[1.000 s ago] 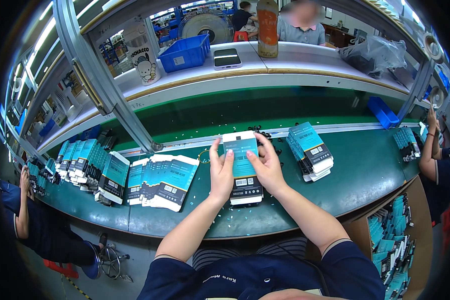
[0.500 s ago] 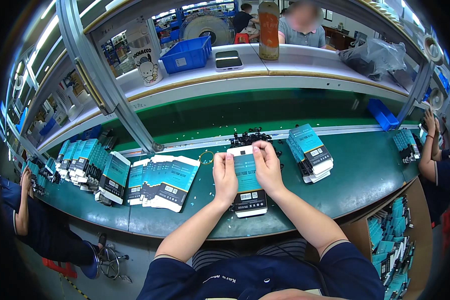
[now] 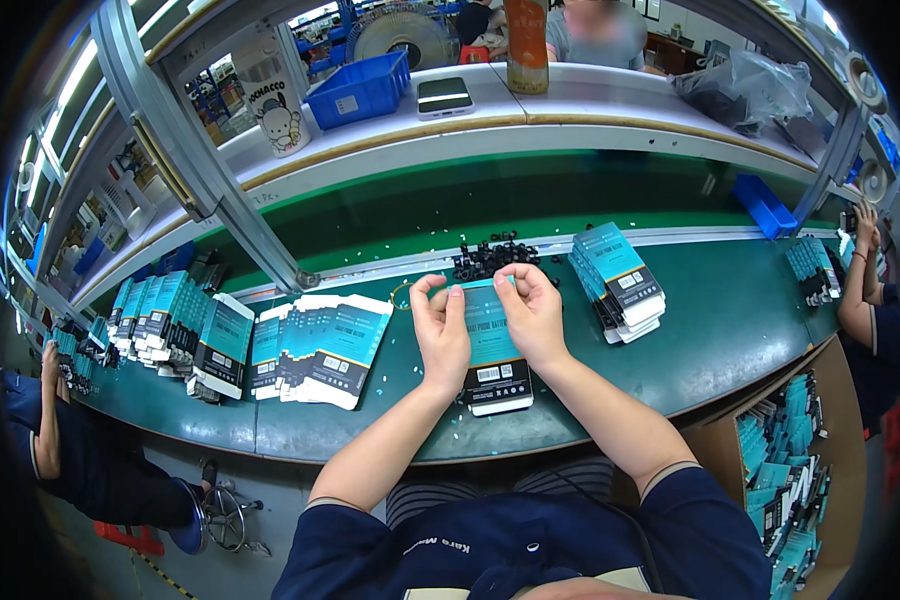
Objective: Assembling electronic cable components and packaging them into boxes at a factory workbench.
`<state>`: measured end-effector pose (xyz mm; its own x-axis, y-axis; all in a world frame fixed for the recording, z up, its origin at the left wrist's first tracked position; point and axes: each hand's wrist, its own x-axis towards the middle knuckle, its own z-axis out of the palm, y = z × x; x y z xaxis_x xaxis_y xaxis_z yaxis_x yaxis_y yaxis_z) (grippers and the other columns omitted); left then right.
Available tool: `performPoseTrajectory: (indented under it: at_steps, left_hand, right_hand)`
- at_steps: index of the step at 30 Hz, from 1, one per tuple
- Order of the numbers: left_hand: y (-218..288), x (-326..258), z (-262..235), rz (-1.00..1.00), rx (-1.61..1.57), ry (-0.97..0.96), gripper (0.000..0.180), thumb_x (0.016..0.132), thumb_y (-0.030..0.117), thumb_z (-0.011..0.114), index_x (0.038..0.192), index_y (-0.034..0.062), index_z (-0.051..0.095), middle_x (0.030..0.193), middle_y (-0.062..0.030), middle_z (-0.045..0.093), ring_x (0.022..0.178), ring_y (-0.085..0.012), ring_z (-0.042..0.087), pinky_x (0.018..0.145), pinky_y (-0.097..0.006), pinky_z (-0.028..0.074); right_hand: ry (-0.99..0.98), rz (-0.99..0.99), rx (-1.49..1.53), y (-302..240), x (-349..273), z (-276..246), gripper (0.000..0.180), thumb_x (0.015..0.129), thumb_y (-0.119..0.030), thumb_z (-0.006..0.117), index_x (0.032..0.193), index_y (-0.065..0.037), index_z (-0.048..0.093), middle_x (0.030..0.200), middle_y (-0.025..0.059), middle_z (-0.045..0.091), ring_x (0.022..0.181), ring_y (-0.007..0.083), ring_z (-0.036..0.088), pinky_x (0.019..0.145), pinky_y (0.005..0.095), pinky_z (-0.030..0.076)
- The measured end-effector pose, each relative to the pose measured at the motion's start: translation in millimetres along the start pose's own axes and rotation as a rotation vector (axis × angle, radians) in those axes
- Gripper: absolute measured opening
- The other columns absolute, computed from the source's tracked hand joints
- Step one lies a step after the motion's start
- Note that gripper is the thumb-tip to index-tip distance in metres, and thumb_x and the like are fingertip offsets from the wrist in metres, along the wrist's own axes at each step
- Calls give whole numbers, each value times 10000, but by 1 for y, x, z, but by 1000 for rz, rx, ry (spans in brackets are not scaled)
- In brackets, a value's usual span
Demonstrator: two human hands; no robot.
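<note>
The person's left hand (image 3: 442,335) has its fingers closed on the left edge of a flat blue-green and black box (image 3: 497,345). The right hand (image 3: 532,322) grips the same box by its right edge, with its thumb near the top. The fingers behind the box are hidden. The box is between the two hands, right in front of the person, and its white bottom end points toward them. It is hard to tell if it touches the surface (image 3: 715,300) under it.

Just past the hands sits a heap of little black parts (image 3: 495,256). A thin yellow ring (image 3: 401,295) lies near the left hand. Tiny pale bits (image 3: 418,388) are sprinkled about.

To the left, more boxes are spread like a fan (image 3: 325,345), and next to them is a bigger pile of boxes (image 3: 160,322). To the right is a neat stack of boxes (image 3: 618,280). A blue tray (image 3: 766,207) is at the far right. Low on the right, a big brown carton (image 3: 840,430) holds lots of the same boxes.

Up on the shelf (image 3: 610,95) are a blue bin (image 3: 360,95), a phone (image 3: 444,97), an orange bottle (image 3: 527,45) and a see-through bag (image 3: 755,90).
</note>
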<state>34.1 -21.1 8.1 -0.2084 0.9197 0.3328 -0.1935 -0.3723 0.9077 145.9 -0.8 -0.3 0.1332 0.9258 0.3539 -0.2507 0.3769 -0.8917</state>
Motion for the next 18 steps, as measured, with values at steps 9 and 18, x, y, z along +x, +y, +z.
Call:
performPoseTrajectory:
  at_steps: [9,18]
  left_hand:
    - [-10,2,-7,-40,-59,19,64,902,42,431,957,67,410,725,-16,543,615,-34,431,553,-205,348]
    - [-3,2,-11,-21,-96,-36,67,865,15,371,897,70,388,849,-85,549,771,-101,494,715,-239,418]
  right_hand:
    - [-2,1,-34,10,-2,-4,150,843,-66,613,856,-30,468,644,-3,563,571,3,454,481,186,327]
    - [-18,-44,-27,2,-6,2,180,811,-43,630,830,-28,452,745,60,613,648,37,532,560,191,415]
